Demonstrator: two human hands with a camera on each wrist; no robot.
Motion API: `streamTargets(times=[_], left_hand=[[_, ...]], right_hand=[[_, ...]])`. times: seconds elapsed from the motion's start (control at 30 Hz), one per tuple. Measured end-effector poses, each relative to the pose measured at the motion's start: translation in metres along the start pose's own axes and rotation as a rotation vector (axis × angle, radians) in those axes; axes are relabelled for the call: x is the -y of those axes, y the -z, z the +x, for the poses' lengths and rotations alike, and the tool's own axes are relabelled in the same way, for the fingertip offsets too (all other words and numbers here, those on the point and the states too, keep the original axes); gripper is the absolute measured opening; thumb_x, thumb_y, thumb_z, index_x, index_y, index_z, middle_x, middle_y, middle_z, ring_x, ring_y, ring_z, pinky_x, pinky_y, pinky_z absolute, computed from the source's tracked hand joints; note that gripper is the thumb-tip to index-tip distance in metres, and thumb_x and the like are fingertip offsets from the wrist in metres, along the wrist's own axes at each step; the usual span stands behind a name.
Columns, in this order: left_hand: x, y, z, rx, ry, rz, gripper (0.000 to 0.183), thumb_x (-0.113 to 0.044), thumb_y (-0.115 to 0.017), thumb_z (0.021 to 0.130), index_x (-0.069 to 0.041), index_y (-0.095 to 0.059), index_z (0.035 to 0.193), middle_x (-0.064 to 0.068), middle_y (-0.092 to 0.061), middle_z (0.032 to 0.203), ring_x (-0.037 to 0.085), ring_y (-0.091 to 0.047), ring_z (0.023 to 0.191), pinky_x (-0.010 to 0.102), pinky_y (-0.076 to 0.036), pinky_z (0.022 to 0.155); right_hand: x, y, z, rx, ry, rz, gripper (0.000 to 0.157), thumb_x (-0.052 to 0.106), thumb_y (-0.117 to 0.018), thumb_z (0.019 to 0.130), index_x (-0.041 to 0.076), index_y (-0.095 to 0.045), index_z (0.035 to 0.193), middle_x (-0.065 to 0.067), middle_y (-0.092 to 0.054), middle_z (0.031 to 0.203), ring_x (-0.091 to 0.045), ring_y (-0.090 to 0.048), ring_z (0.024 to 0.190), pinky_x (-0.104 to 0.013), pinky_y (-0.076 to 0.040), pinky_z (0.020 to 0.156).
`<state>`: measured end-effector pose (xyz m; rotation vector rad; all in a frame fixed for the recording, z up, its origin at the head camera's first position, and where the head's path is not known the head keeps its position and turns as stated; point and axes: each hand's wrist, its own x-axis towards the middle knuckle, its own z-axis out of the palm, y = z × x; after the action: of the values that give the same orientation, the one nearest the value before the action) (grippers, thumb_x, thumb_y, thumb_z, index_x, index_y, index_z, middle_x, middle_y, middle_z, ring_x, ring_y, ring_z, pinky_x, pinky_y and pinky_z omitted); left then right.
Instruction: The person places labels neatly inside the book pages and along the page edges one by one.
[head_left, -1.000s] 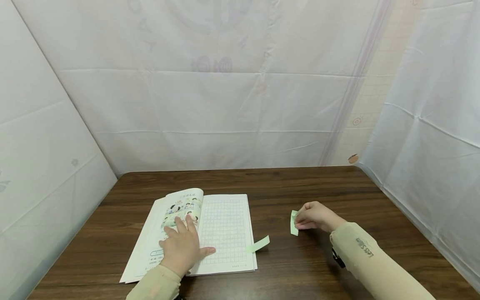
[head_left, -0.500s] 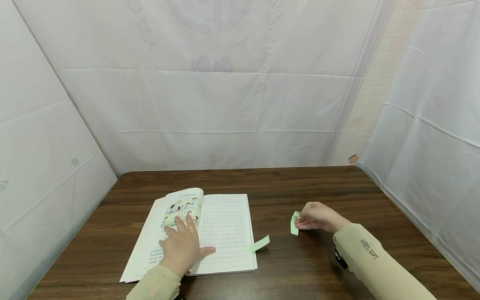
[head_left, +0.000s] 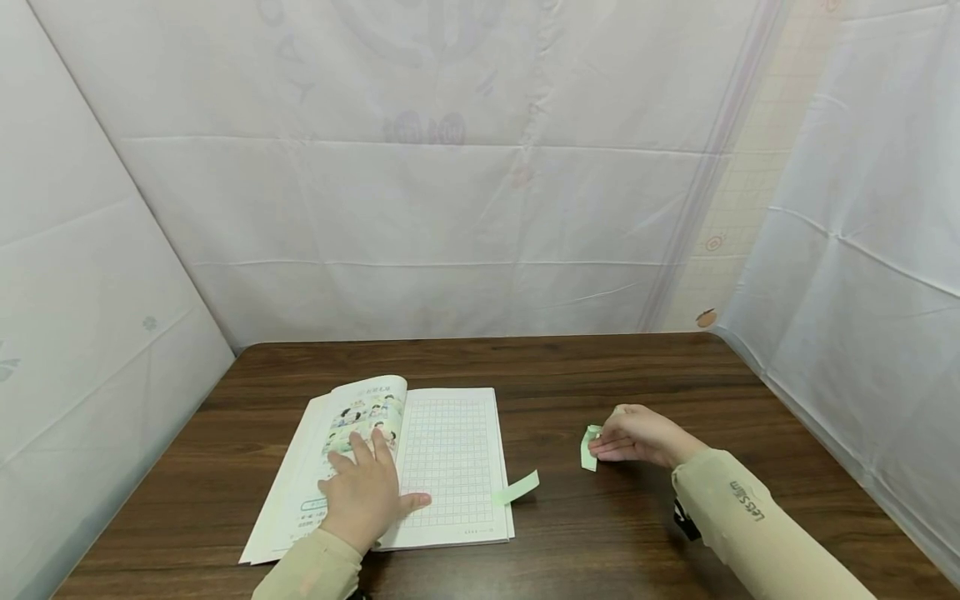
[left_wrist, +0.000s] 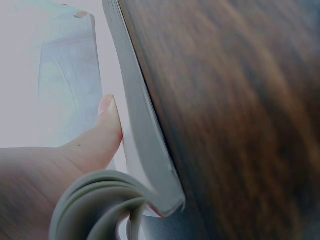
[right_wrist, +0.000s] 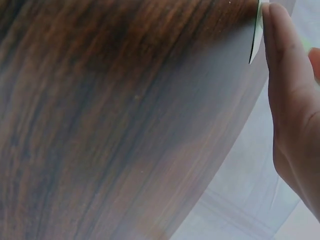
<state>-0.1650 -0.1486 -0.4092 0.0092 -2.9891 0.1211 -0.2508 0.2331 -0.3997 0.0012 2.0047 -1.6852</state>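
Across the dark wooden table (head_left: 585,367), in the head view, I have an open book (head_left: 450,442) lying on my left, its left page printed with small coloured figures and its right page ruled into a grid of squares. The left hand (head_left: 362,496) rests on it with fingers spread, most of them over the illustrated page and the thumb (head_left: 415,502) reaching onto the grid; it grips nothing. A green strip (head_left: 522,487) juts out from the right-hand edge of the book, near the lower corner, its free end over the table. Well apart, to the right, the right hand (head_left: 641,435) pinches a green paper slip (head_left: 588,456) at its fingertips. Pale sleeves (head_left: 750,521) cover both forearms, and a white cloth (head_left: 442,208) hangs behind the table.

Through the left wrist camera I see the thumb lying on the pale page, beside the thick edge of the book, with blurred wood filling the right side.

From the right wrist camera I get nearly straight fingers, with the slip showing as a thin sliver at their tips over the wood.
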Motion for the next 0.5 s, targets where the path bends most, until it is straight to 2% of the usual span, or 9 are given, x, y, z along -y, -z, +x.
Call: streamTargets(times=[0.5], left_hand=[[0.0002,-0.0036,0.0022,-0.008,-0.002,-0.002,0.122,-0.076,-0.072,0.065,0.017,-0.042,0.139,0.046,-0.044,0.135,0.070,-0.049,0.110,0.069,-0.052,0.066]], right_hand=[[0.0005,-0.0004,0.0000,0.015,-0.008,-0.006,0.039,0.004,-0.041,0.095,-0.022,-0.047,0.123,-0.026,-0.071,0.108,-0.023,-0.072,0.095,-0.038,-0.058,0.087]])
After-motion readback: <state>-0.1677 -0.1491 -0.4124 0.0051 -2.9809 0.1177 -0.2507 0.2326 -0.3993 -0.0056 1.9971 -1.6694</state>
